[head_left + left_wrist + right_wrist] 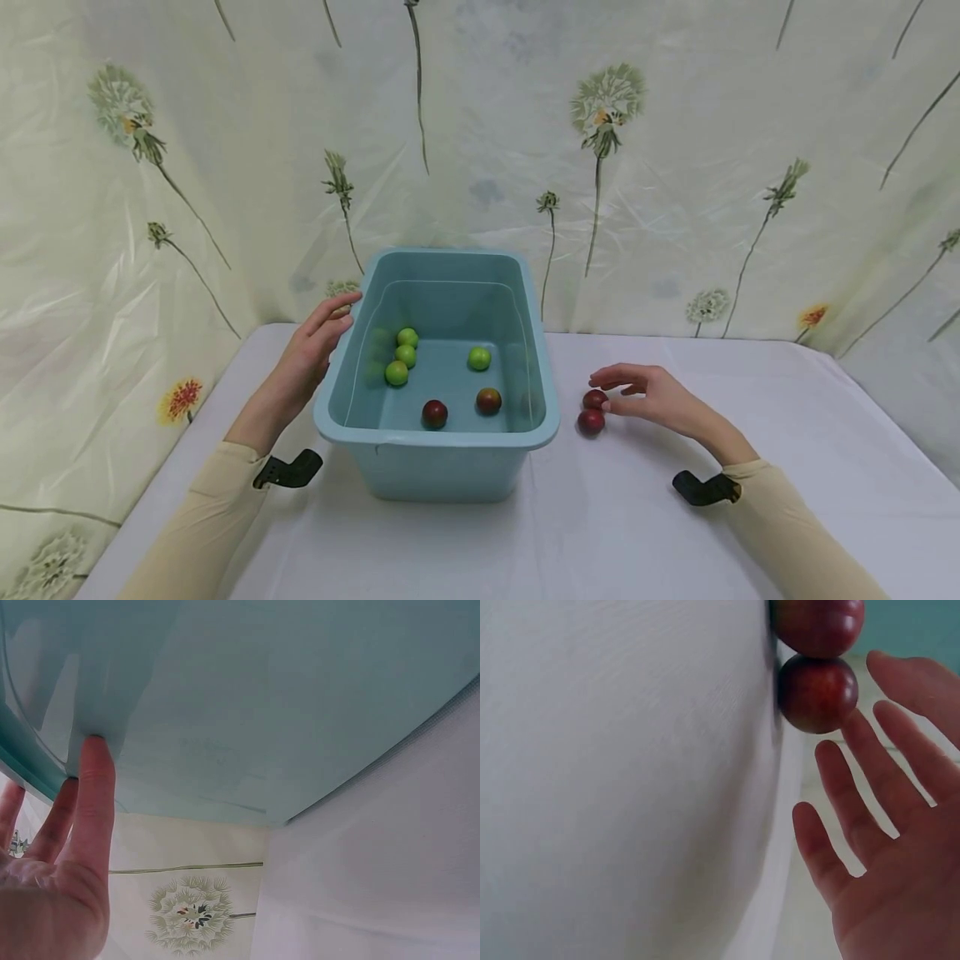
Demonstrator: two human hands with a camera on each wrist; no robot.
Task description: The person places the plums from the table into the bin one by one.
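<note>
A blue-green plastic basin (442,437) stands on the white-covered table. Fingers of my left hand (303,358) touch its left side near the rim; in the left wrist view, a fingertip (94,750) meets the outer wall. To the right of the basin, two dark red plums lie together, a farther plum (595,399) and a nearer plum (591,422). My right hand (660,404) reaches over the farther one, thumb and fingers spread apart. In the right wrist view, fingertips come right up to that plum (817,694), and the palm holds nothing.
Inside the basin lie several small green fruits (406,356), a dark red plum (434,414) and a reddish-brown plum (489,401). A flower-printed sheet (480,125) hangs behind the table (637,533) and along its sides. Each wrist wears a black camera mount (705,488).
</note>
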